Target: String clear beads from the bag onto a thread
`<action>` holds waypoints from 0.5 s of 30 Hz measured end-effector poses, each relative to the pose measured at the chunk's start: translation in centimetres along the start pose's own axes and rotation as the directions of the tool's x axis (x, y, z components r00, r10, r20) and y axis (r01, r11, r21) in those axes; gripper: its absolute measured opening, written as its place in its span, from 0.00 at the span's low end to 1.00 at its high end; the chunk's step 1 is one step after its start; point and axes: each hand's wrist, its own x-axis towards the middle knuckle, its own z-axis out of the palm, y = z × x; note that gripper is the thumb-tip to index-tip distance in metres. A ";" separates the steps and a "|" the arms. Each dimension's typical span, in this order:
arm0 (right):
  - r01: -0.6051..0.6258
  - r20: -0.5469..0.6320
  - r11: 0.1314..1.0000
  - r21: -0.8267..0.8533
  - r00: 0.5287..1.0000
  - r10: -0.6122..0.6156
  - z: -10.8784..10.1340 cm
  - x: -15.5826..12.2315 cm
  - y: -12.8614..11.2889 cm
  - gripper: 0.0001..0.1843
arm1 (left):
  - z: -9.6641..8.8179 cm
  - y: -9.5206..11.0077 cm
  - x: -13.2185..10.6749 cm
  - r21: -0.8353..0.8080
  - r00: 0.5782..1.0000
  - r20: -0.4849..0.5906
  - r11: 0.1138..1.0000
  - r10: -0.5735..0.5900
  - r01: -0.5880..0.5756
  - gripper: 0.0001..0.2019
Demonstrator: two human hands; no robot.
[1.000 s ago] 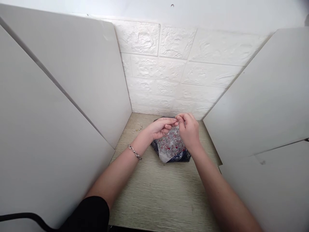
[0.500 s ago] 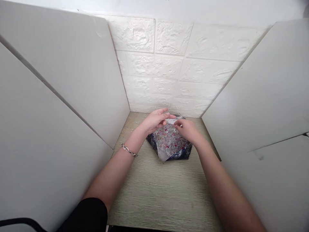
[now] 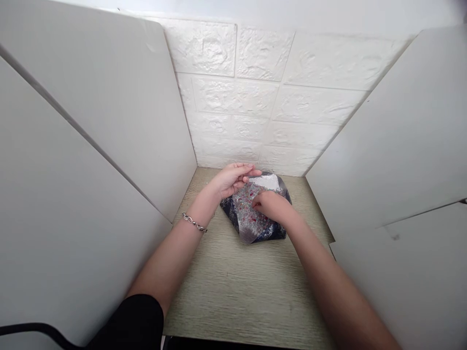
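Observation:
A flat bag or sheet, dark blue and silver [image 3: 229, 210], lies on the table with a heap of small clear, pink and red beads [image 3: 245, 214] on it. Over the heap's far left side is my left hand [image 3: 233, 181], its thumb and forefinger pressed together and the other fingers curled; anything between them is too small to make out. My right hand [image 3: 270, 205] reaches down to the beads with bent fingertips drawn together at the heap's surface. Whatever those fingertips hold is hidden. A chain bracelet [image 3: 194, 222] circles my left wrist.
The wooden table [image 3: 233, 291] runs back to a white brick-patterned wall [image 3: 255, 97]. White panels stand close on the left [image 3: 91, 97] and right [image 3: 401, 136]. A white patch [image 3: 269, 182] shows at the heap's far edge. A black cable [image 3: 32, 329] curves at the lower left.
My right hand has moved down and slightly left, from near my left fingertips to the beads. My left hand has shifted slightly left, and its fingers have drawn closer together.

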 end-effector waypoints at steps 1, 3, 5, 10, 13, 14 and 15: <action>0.003 -0.002 1.000 -0.007 1.000 -0.003 0.0 0.0 -0.1 0.10 | 0.0 0.0 0.0 -0.003 1.000 -0.008 1.000 0.007 -0.007 0.03; 0.015 -0.017 1.000 -0.018 1.000 -0.016 0.0 -0.1 -0.3 0.11 | 0.0 -0.1 0.0 -0.010 1.000 -0.024 1.000 0.016 -0.016 0.04; 0.023 -0.025 0.999 -0.026 0.999 -0.024 0.0 -0.2 -0.4 0.10 | 0.0 -0.1 -0.1 -0.014 0.999 -0.033 1.000 0.014 -0.015 0.08; -0.003 -0.004 0.998 -0.061 1.000 0.003 0.0 -0.1 -0.8 0.10 | -0.1 -0.5 0.1 0.054 1.000 -0.021 0.998 0.016 -0.015 0.13; -0.018 -0.001 0.997 -0.076 1.000 0.018 0.2 -0.1 -1.2 0.11 | -0.2 -0.7 0.3 0.106 1.000 -0.007 0.994 0.019 -0.018 0.14; -0.025 0.000 0.996 -0.083 1.000 0.025 0.3 -0.1 -1.4 0.11 | -0.2 -0.8 0.4 0.119 1.000 -0.008 0.993 0.019 -0.018 0.14; -0.032 0.001 0.995 -0.090 0.999 0.032 0.3 -0.1 -1.5 0.11 | -0.3 -0.9 0.5 0.130 1.000 -0.014 0.991 0.020 -0.019 0.14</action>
